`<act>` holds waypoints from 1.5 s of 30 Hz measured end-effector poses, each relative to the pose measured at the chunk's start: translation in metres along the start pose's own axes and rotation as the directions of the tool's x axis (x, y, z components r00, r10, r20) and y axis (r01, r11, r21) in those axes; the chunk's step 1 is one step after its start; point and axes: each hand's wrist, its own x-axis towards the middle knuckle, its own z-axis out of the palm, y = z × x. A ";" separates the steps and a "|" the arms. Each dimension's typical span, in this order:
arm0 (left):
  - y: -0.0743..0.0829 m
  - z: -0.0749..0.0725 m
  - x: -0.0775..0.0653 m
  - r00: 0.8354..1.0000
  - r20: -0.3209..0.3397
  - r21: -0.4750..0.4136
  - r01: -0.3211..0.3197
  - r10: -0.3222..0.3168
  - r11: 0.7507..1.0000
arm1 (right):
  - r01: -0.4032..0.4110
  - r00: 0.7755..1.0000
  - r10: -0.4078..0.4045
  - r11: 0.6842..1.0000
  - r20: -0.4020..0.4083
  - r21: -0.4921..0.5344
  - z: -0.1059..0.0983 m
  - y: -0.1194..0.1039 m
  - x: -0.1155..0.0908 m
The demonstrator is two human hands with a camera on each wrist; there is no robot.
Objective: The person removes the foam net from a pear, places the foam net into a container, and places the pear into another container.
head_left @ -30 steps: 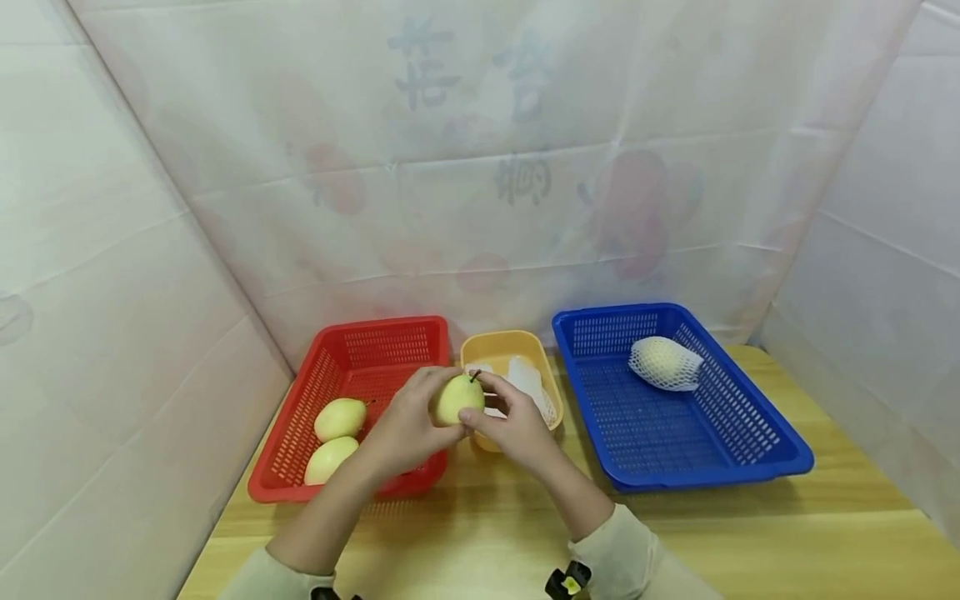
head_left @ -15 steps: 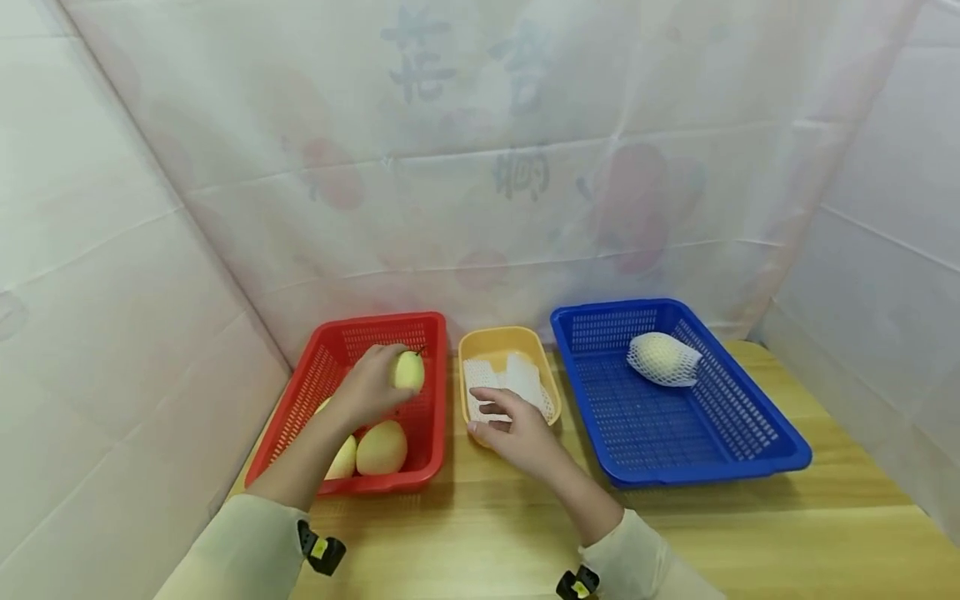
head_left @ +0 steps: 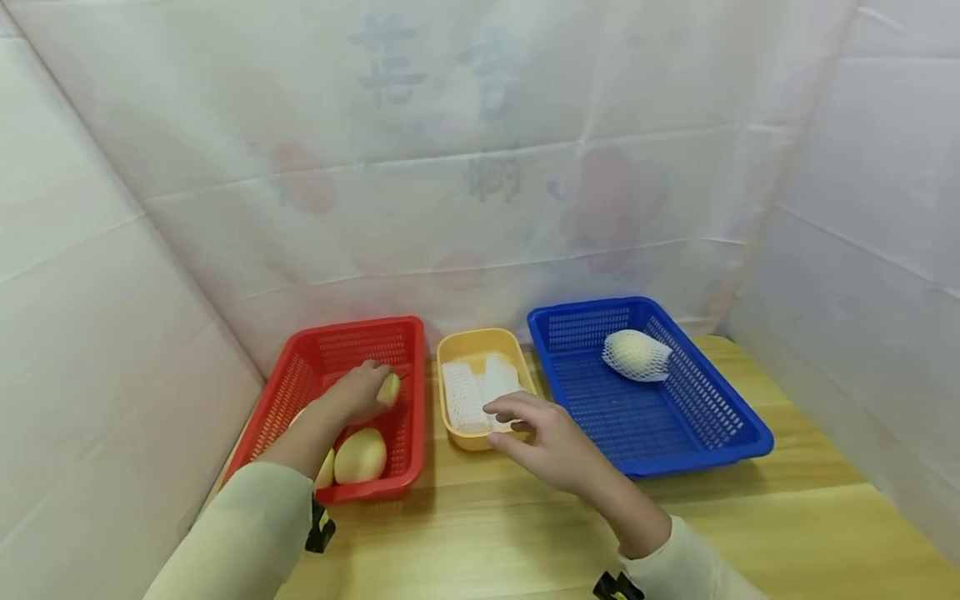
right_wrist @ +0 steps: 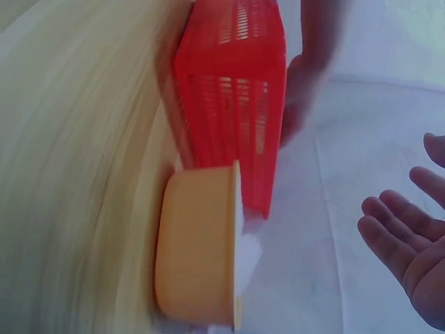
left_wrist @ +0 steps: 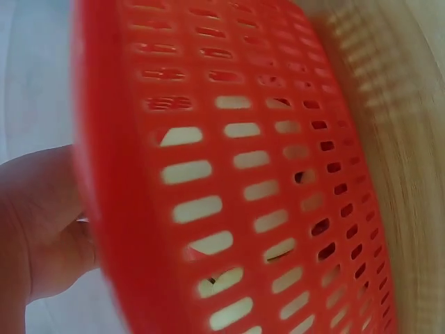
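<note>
My left hand [head_left: 358, 392] reaches down into the red basket [head_left: 415, 417] and grips a yellow-green pear [head_left: 389, 390]; the pear's stem points right. More pears lie nearer the front, one of them a round pear [head_left: 361, 456] in plain sight, others partly behind my forearm. In the left wrist view the basket wall [left_wrist: 167, 243] hides most of that hand. My right hand [head_left: 546, 437] hovers over the front right corner of the small yellow box [head_left: 468, 444], fingers loosely bent and holding nothing. White foam fruit nets [head_left: 467, 396] lie inside that box.
On the right stands a blue basket [head_left: 637, 433] with one pear in a white foam net [head_left: 636, 356] at its back. All three containers stand on a wooden table [head_left: 480, 533]. Light fabric walls [head_left: 465, 233] rise behind and at both sides.
My left hand took the pear away from the right hand, moved left and lowered it into the red basket. The right hand let go and stayed near the yellow box. The head view shifted slightly.
</note>
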 end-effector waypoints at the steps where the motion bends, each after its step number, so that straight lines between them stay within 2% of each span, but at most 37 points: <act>1: -0.001 0.001 0.000 1.000 0.017 0.007 0.001 -0.001 1.000 | 0.008 1.000 -0.008 1.000 0.003 -0.015 -0.001 0.001 -0.001; 5: -0.003 0.005 -0.002 0.998 0.059 0.039 -0.014 0.012 0.999 | 0.056 0.998 -0.056 0.997 0.011 -0.054 -0.011 0.004 -0.005; 10: -0.005 0.011 0.001 0.999 0.047 0.060 -0.031 0.028 0.998 | 0.064 0.997 -0.068 0.992 -0.039 -0.106 -0.044 0.003 -0.002; 16: -0.003 0.018 0.011 0.998 0.036 0.079 -0.044 0.042 0.996 | -0.114 0.993 0.108 0.975 -0.045 -0.191 -0.093 0.009 0.009; 22: 0.006 0.016 0.004 0.999 0.040 0.018 -0.021 0.020 1.000 | -0.243 0.970 0.236 0.936 -0.057 -0.254 -0.141 0.040 0.032; 25: 0.019 0.011 -0.002 0.999 0.014 0.015 -0.043 0.043 0.999 | -0.297 0.955 0.288 0.909 -0.074 -0.294 -0.163 0.066 0.041; 28: 0.034 0.007 -0.010 0.995 -0.027 0.021 -0.093 0.094 0.995 | -0.345 0.936 0.347 0.874 -0.058 -0.342 -0.180 0.099 0.045; 30: 0.045 0.008 -0.018 0.992 -0.052 -0.001 -0.115 0.115 0.993 | -0.367 0.921 0.390 0.838 -0.027 -0.404 -0.190 0.121 0.045; 35: 0.065 0.018 -0.039 0.983 -0.111 -0.067 -0.155 0.147 0.986 | -0.340 0.880 0.469 0.731 0.072 -0.592 -0.211 0.164 0.041; 39: 0.081 0.028 -0.054 0.975 -0.149 -0.105 -0.182 0.165 0.978 | -0.328 0.846 0.520 0.684 0.119 -0.651 -0.223 0.175 0.041; 45: 0.092 0.041 -0.075 0.957 -0.242 -0.151 -0.198 0.158 0.968 | -0.340 0.807 0.569 0.664 0.155 -0.666 -0.220 0.168 0.052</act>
